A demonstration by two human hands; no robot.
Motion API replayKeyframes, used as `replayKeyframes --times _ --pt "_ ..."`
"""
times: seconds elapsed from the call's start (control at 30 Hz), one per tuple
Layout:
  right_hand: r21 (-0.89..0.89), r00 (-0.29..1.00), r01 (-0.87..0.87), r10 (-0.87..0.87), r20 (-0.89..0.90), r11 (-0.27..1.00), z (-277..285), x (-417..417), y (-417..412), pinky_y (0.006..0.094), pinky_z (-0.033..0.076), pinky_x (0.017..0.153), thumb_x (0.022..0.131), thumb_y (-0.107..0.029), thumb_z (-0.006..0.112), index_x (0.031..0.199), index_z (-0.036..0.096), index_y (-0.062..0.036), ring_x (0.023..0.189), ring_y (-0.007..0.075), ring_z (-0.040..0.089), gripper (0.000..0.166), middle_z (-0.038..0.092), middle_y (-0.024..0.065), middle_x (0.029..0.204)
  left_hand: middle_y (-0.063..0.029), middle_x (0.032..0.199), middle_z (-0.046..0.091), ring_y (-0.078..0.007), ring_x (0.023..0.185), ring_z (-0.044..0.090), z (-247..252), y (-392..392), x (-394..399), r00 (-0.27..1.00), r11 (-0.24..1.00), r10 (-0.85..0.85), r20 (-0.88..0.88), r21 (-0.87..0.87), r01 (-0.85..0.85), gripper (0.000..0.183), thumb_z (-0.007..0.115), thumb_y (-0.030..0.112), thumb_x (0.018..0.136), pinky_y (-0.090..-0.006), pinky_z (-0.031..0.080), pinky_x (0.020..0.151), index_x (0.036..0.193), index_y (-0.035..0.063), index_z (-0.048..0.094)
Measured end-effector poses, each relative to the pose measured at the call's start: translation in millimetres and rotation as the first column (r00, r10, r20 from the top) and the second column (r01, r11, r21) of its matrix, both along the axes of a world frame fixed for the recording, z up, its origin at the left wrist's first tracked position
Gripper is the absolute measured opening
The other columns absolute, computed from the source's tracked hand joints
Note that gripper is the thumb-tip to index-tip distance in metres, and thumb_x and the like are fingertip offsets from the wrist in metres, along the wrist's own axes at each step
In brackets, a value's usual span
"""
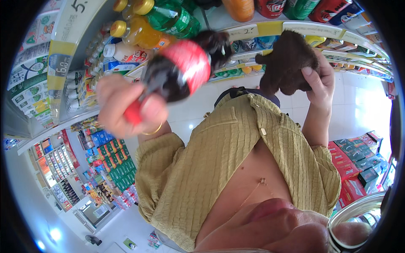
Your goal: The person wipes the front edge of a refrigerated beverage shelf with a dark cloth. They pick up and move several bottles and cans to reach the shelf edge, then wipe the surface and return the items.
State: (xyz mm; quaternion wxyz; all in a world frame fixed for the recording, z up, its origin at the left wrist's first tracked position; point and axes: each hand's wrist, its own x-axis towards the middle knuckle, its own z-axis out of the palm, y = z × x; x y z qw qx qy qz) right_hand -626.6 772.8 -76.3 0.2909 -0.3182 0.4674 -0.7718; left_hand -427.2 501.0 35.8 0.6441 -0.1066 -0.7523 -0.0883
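Observation:
My left hand grips a plastic cola bottle by its red cap end. The bottle has dark contents and a red label, and it tilts with its base up and to the right. Motion blurs both this hand and the bottle. In my right hand, a crumpled dark brown cloth is pinched between thumb and fingers. It hangs in front of the shelf edges, apart from the bottle.
A drinks shelf holds a green bottle, an orange drink bottle and a white bottle. Cans stand behind a price-label rail. Stacked cartons are at right, more boxed goods at lower left.

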Motion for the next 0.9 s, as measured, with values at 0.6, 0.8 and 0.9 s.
replayKeyframes --times 0.6,0.8,0.9 --pt "0.379 -0.123 0.559 0.526 -0.842 0.738 58 39 -187 0.0404 0.054 0.067 0.089 -0.025 0.064 0.090 0.064 -0.0034 0.074 0.0319 0.066 0.022 0.065 0.0152 0.074 0.0015 0.068 0.057 -0.0165 0.061 0.056 -112 -25 5 0.741 0.965 0.230 0.631 -0.049 -0.258 0.039 0.074 0.023 0.075 -0.0283 0.047 0.055 0.113 0.0178 0.069" --pt "0.524 0.091 0.533 0.571 -0.816 0.664 72 48 -190 0.0423 0.054 0.067 0.089 -0.023 0.063 0.104 0.058 -0.0003 0.072 0.0327 0.066 0.027 0.065 0.0154 0.075 0.0024 0.069 0.056 -0.0156 0.062 0.056 -133 -32 -1 0.728 0.935 0.334 0.599 -0.114 -0.336 0.041 0.074 0.027 0.076 -0.0289 0.048 0.056 0.116 0.0202 0.069" --pt "0.365 0.100 0.475 0.362 -0.927 0.801 52 42 -188 0.0444 0.055 0.063 0.091 -0.024 0.061 0.107 0.051 -0.0010 0.071 0.0343 0.068 0.031 0.066 0.0148 0.071 0.0034 0.072 0.059 -0.0148 0.065 0.058 -132 -33 -2 0.721 0.936 0.332 0.608 -0.117 -0.332 0.042 0.074 0.028 0.075 -0.0278 0.048 0.058 0.116 0.0210 0.069"
